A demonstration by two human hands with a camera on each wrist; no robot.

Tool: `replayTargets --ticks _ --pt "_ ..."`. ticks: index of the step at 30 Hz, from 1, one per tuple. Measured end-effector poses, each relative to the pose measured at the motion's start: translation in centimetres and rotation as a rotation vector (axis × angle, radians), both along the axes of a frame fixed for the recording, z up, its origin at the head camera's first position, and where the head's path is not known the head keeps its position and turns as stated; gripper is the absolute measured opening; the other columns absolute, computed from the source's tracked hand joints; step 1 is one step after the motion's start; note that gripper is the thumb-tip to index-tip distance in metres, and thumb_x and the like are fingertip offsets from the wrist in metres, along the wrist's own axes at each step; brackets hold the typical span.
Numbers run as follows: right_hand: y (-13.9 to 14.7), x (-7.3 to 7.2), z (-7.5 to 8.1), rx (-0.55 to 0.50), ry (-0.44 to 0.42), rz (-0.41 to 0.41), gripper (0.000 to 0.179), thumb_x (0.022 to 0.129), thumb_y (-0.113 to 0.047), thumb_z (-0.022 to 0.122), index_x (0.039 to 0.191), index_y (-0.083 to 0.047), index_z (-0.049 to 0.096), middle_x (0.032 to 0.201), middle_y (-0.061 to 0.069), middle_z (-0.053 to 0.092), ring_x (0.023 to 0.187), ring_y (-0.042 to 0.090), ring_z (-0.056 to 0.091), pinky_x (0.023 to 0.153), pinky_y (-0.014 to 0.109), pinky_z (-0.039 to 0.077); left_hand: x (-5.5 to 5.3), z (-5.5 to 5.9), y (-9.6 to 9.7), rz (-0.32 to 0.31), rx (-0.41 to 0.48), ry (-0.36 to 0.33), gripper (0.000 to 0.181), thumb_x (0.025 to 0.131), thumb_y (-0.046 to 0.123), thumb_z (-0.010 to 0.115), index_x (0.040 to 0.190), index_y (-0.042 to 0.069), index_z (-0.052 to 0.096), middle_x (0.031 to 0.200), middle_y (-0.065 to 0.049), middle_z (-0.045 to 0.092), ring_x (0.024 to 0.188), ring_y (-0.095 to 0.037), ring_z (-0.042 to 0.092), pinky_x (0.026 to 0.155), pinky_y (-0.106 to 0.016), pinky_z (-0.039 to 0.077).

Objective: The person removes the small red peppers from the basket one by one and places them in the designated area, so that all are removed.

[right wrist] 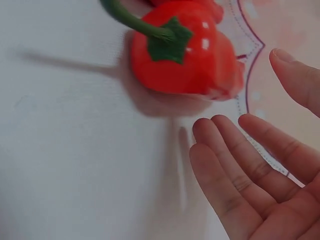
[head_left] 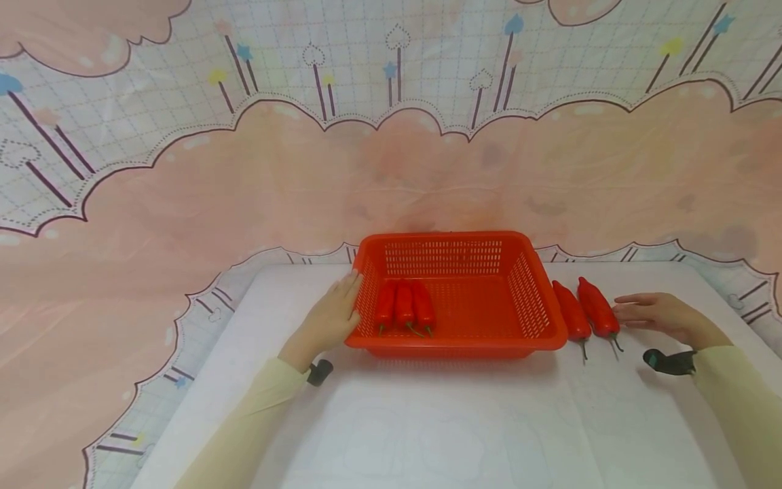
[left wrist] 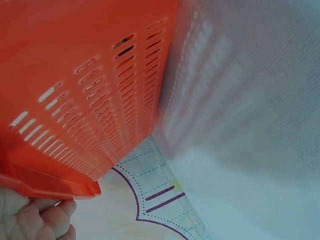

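My left hand (head_left: 332, 314) touches the left rim of a red plastic basket (head_left: 455, 354), fingers lying fairly straight along it. From the left wrist, the fingers (left wrist: 52, 220) show against the rim beside the slotted wall. Three red peppers (head_left: 404, 303) with green stems lie side by side in the basket's left part. Outside its right wall, two more red peppers lie on the table, a nearer-to-basket pepper (head_left: 572, 312) and an outer pepper (head_left: 599, 309). Just right of the outer one is my right hand (head_left: 662, 316), fingers spread and holding nothing; the right wrist view shows its fingertips (right wrist: 202, 155) apart from the pepper.
A white table (head_left: 427, 428) carries everything. Behind it hangs a patterned cloth (head_left: 440, 163), pink and pale with drawn lines, meeting the table's back edge close to the basket. Each wrist bears a dark strap device, such as the right one (head_left: 668, 362).
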State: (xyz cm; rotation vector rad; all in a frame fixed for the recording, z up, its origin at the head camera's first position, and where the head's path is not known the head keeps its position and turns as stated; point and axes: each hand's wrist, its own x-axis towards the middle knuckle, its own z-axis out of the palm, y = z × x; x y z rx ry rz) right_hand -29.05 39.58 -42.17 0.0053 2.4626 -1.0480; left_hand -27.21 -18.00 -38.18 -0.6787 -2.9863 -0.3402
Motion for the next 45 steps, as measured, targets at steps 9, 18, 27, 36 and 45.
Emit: replayTargets --ticks 9,18,27,36,45 --pt "1.2 0.4 0.9 -0.063 0.111 0.001 0.072 0.097 -0.038 0.044 0.144 0.011 0.021 0.145 0.037 0.027 0.093 -0.010 0.059 0.090 0.043 0.054 -0.2 -0.3 -0.1 0.004 -0.010 0.001 0.067 0.089 0.017 0.044 0.148 -0.003 0.020 0.157 -0.018 0.017 0.145 -0.032 0.019 0.120 -0.046 0.019" --pt "1.8 0.9 3.3 -0.176 0.244 0.032 0.037 0.098 -0.023 0.046 0.135 -0.025 0.044 0.102 -0.039 0.052 0.092 -0.015 0.058 0.080 0.023 0.057 -0.3 -0.3 -0.2 0.009 -0.017 -0.004 0.067 0.088 0.017 0.043 0.148 -0.003 0.019 0.157 -0.018 0.015 0.146 -0.030 0.017 0.120 -0.044 0.017" --pt "0.2 0.9 6.7 -0.074 0.294 0.106 0.051 0.097 -0.025 0.046 0.142 -0.004 0.033 0.104 -0.041 0.050 0.095 -0.020 0.052 0.077 0.014 0.052 -0.1 -0.2 -0.2 0.000 0.001 0.006 0.067 0.088 0.017 0.043 0.147 -0.004 0.021 0.157 -0.019 0.017 0.145 -0.032 0.019 0.120 -0.046 0.019" --pt "-2.9 0.6 9.4 0.051 0.372 0.162 0.060 0.093 -0.034 0.053 0.144 -0.009 0.035 0.124 -0.023 0.052 0.099 -0.017 0.051 0.092 0.056 0.050 -0.1 -0.3 -0.2 0.003 -0.006 0.005 0.067 0.088 0.018 0.043 0.148 -0.004 0.020 0.157 -0.018 0.016 0.146 -0.031 0.018 0.120 -0.044 0.018" --pt "-6.8 0.0 11.1 0.054 0.368 0.197 0.061 0.092 -0.036 0.054 0.145 -0.012 0.035 0.144 0.017 0.045 0.121 0.034 0.052 0.095 0.063 0.044 -0.2 -0.4 -0.3 -0.005 -0.004 0.012 0.067 0.088 0.018 0.044 0.147 -0.004 0.020 0.157 -0.019 0.017 0.146 -0.032 0.019 0.120 -0.045 0.019"
